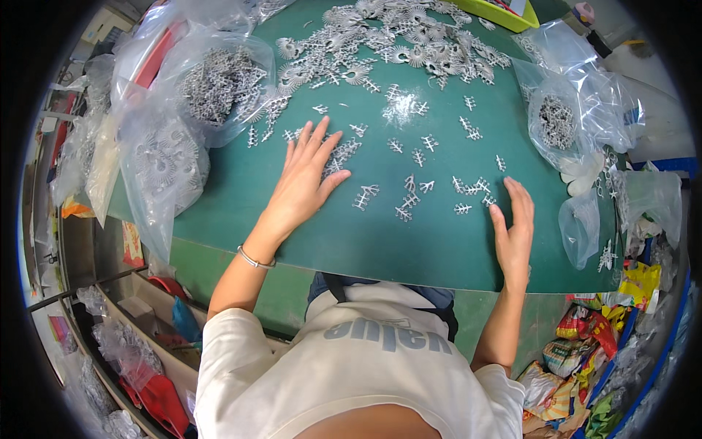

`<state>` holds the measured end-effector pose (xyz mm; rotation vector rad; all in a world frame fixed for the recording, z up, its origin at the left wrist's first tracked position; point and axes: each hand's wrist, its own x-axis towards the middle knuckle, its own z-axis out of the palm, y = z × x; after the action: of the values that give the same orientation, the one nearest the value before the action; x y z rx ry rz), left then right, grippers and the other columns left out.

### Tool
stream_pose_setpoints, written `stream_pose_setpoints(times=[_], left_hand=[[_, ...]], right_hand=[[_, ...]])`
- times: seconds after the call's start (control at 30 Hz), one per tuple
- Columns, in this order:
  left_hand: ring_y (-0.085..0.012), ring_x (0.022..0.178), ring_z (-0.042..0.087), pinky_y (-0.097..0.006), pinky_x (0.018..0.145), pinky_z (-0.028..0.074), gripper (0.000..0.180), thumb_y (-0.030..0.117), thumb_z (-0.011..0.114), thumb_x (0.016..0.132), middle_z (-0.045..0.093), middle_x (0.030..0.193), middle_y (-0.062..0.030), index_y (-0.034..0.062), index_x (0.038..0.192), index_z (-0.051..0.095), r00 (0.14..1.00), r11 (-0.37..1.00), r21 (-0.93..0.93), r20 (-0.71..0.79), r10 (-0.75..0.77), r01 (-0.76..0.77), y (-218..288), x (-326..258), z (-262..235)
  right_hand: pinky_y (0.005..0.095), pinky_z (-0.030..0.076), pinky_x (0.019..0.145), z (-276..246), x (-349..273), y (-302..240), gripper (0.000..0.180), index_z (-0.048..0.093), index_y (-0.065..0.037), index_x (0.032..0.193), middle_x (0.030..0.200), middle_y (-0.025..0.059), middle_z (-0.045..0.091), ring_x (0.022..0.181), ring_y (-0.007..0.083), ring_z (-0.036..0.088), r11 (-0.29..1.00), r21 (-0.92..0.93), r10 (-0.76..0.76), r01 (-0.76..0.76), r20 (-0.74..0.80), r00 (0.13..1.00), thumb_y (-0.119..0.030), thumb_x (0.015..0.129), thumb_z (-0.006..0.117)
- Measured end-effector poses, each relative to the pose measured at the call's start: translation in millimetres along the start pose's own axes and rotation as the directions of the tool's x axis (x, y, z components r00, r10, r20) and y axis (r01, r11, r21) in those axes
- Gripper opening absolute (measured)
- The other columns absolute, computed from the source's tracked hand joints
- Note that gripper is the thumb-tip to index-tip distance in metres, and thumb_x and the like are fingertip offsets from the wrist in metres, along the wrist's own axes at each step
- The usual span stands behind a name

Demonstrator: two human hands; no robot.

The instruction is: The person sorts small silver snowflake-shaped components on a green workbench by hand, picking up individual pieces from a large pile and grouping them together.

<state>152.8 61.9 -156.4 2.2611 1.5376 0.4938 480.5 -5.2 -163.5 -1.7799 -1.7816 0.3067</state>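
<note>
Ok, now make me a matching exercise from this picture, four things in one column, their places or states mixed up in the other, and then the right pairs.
Things
1. left hand
2. right hand
3. bracelet
4. plastic container

Places and states
A. yellow-green, at the far side of the green table
B. to the right of some loose silver pieces, thumb and fingers apart
C. round the left wrist
D. palm down, fingers spread, over a cluster of silver branched pieces

Pairs
1-D, 2-B, 3-C, 4-A
</note>
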Motion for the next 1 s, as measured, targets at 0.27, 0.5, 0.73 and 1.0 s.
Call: stream_pose_setpoints(times=[0.27, 0.5, 0.73, 1.0], left_hand=[[-0.0344, 0.133, 0.025, -0.042, 0.107, 0.025, 0.051, 0.016, 0.059, 0.084, 0.033, 0.141, -0.015, 0.0049, 0.13, 0.042, 0.981, 0.98, -0.16, 0.135, 0.142, -0.12, 11.5, -15.6, 6.4], [-0.0331, 0.133, 0.028, -0.042, 0.109, 0.02, 0.046, 0.013, 0.055, 0.086, 0.035, 0.14, -0.0176, 0.0045, 0.13, 0.042, 0.996, 0.984, -0.18, -0.083, -0.024, 0.008, -25.5, 2.3, 12.9], [-0.032, 0.125, 0.04, -0.04, 0.106, 0.028, 0.048, 0.003, 0.063, 0.078, 0.046, 0.131, -0.0142, 0.0034, 0.123, 0.049, 0.987, 0.875, -0.46, -0.019, 0.157, -0.148, -4.6, -0.2, 6.4], [-0.0352, 0.129, 0.033, -0.043, 0.107, 0.024, 0.042, 0.009, 0.054, 0.087, 0.036, 0.138, -0.0173, 0.0049, 0.128, 0.043, 0.999, 0.988, -0.151, -0.022, 0.036, -0.039, 2.4, 24.3, 24.2]], right_hand=[[0.0422, 0.025, 0.107, 10.9, -2.1, -24.6, 0.048, 0.047, -0.002, 0.126, 0.137, 0.0151, 0.039, 0.132, 0.0321, 0.03, 0.989, 0.101, -0.139, 0.108, 0.384, 0.913, -0.011, 0.081, 0.062], [0.0418, 0.018, 0.109, 11.0, 62.0, 27.0, 0.054, 0.038, -0.002, 0.133, 0.143, 0.0171, 0.03, 0.135, 0.033, 0.021, 0.997, 0.03, -0.075, 0.071, 0.129, 0.989, -0.027, 0.087, 0.053], [0.0419, 0.027, 0.104, 17.1, 50.7, -4.7, 0.039, 0.053, -0.001, 0.116, 0.13, 0.0151, 0.044, 0.125, 0.0338, 0.036, 0.963, 0.114, -0.267, 0.245, 0.251, 0.931, -0.014, 0.081, 0.061], [0.0359, 0.041, 0.08, 63.7, 103.8, -22.5, 0.026, 0.061, -0.001, 0.093, 0.1, 0.0078, 0.057, 0.093, 0.0264, 0.05, 0.877, 0.081, -0.481, 0.474, 0.129, 0.867, -0.006, 0.069, 0.07]])
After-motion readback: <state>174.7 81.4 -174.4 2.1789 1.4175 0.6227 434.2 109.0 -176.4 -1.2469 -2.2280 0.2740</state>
